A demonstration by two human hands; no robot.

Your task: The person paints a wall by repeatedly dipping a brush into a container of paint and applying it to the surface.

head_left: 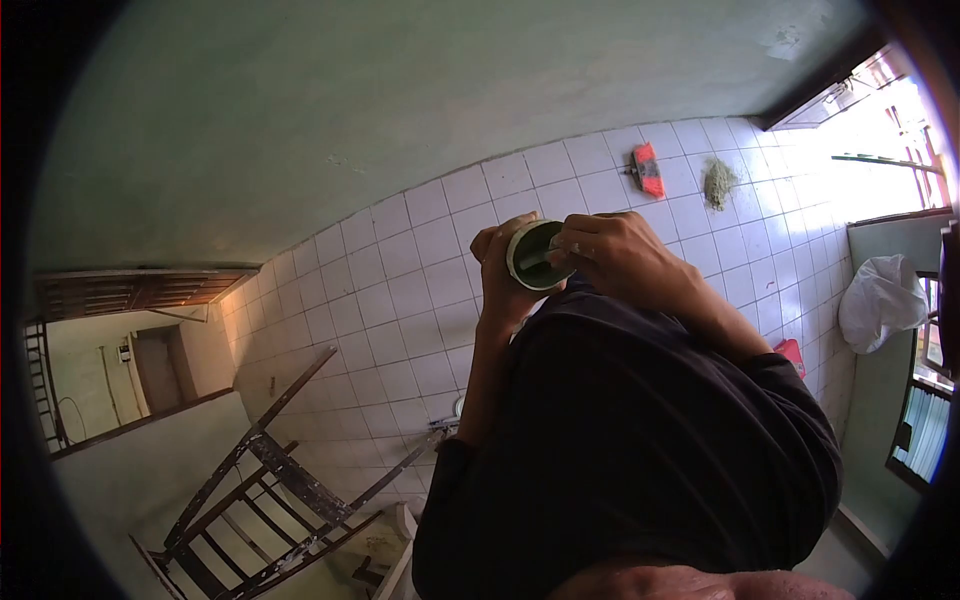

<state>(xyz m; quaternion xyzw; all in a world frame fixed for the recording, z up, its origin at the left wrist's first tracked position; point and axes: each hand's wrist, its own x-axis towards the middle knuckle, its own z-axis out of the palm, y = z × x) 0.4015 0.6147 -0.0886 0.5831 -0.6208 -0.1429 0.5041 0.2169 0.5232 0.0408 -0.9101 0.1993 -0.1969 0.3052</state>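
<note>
My left hand is wrapped around a small round tub with a pale rim and a dark green inside, held in front of my chest and tilted so its mouth faces me. My right hand is at the tub's right rim, fingers bent and pressed together with the tips reaching into the mouth. A pale shape shows inside the tub by those fingertips; whether it is a tool or part of the contents I cannot tell.
A dark wooden chair-like frame stands at lower left. On the white tiled floor lie a red-and-black object and a heap of greenish material. A white sack is at the right; a green wall runs along the far side.
</note>
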